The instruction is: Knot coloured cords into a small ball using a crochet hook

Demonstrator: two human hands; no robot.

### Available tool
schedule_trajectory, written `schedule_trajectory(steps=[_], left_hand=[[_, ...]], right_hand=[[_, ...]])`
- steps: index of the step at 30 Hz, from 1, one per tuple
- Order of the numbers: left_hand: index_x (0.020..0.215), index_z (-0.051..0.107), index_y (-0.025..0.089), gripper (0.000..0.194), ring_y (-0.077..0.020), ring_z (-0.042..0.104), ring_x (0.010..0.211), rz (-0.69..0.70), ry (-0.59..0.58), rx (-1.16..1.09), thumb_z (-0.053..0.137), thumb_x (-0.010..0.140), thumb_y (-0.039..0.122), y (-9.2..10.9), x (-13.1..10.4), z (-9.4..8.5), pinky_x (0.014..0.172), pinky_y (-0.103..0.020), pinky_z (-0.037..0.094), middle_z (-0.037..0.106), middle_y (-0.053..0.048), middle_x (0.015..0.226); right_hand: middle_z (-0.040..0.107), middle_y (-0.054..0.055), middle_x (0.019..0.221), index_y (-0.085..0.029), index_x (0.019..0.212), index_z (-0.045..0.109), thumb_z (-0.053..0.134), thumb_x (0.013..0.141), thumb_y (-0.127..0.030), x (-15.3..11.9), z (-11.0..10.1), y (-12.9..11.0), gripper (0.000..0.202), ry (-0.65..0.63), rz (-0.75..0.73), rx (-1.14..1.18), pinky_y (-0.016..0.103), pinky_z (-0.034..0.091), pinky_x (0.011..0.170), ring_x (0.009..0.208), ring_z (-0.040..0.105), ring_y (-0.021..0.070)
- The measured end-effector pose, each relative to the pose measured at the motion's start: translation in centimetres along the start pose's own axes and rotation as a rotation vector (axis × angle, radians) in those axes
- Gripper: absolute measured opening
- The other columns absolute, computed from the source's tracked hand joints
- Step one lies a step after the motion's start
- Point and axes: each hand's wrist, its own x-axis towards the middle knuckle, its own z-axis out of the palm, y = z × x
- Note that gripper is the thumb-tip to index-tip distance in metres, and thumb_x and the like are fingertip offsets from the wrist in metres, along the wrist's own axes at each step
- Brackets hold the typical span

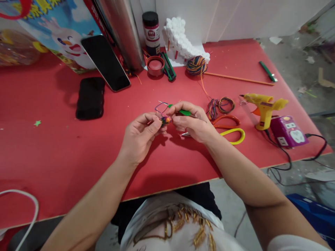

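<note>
My left hand [142, 134] pinches a small multicoloured crocheted yarn piece [165, 121] between thumb and fingers. In my right hand [192, 120] is a crochet hook with a green grip [185, 112], its thin metal tip pointing left above the yarn piece. A loop of purple yarn [157, 106] rises by the hook's tip. Both hands are close together over the red table [104, 150]. Partly under my right hand and wrist lie scissors with one orange and one yellow handle [238, 136], their blade tip showing below the fingers.
A yarn ball [196, 65], a wound yarn bundle [214, 108], a yellow glue gun [265, 108] and a purple power socket [289, 131] are to the right. Behind stand a steel flask [123, 31], a dark jar [151, 33] and a leaning phone [106, 62]. A black case [90, 98] lies left.
</note>
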Motion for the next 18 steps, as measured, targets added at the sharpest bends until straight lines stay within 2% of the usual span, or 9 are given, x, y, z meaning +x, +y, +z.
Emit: schedule_trajectory(steps=[5,9,13,18], left_hand=[[0.085,0.079,0.017,0.02,-0.012,0.069,0.076,0.038,-0.007,0.055,0.095,0.078,0.025,-0.24,-0.1,-0.02,0.076,-0.025,0.061,0.074,-0.004,0.101],[0.094,0.081,0.017,0.023,-0.0138,0.07,0.079,-0.018,-0.02,0.053,0.095,0.079,0.026,-0.27,-0.05,-0.22,0.078,-0.026,0.059,0.076,-0.005,0.098],[0.088,0.08,0.017,0.019,-0.012,0.067,0.079,-0.052,-0.013,0.024,0.094,0.075,0.02,-0.18,0.18,-0.29,0.076,-0.023,0.057,0.075,-0.004,0.096],[0.084,0.08,0.014,0.016,-0.01,0.061,0.072,-0.172,-0.034,-0.043,0.09,0.073,0.019,0.02,0.34,-0.33,0.07,-0.021,0.054,0.071,-0.003,0.084]], right_hand=[[0.067,-0.004,0.079,-0.018,0.1,0.072,0.088,0.086,-0.031,-0.18,0.43,-0.32,0.025,-0.012,0.002,-0.077,0.02,0.041,0.052,0.062,0.053,0.0078],[0.069,-0.002,0.079,-0.017,0.095,0.072,0.088,0.086,-0.032,-0.11,0.63,-0.38,0.024,-0.026,-0.016,-0.103,0.021,0.046,0.06,0.066,0.057,0.0084],[0.07,-0.001,0.083,-0.016,0.093,0.072,0.088,0.085,-0.033,-0.05,0.72,-0.41,0.025,-0.036,-0.009,-0.15,0.022,0.047,0.065,0.072,0.06,0.0096],[0.072,0.0,0.084,-0.016,0.093,0.073,0.084,0.089,-0.031,0.03,0.85,-0.46,0.02,-0.065,0.011,-0.16,0.024,0.052,0.071,0.074,0.065,0.0106]])
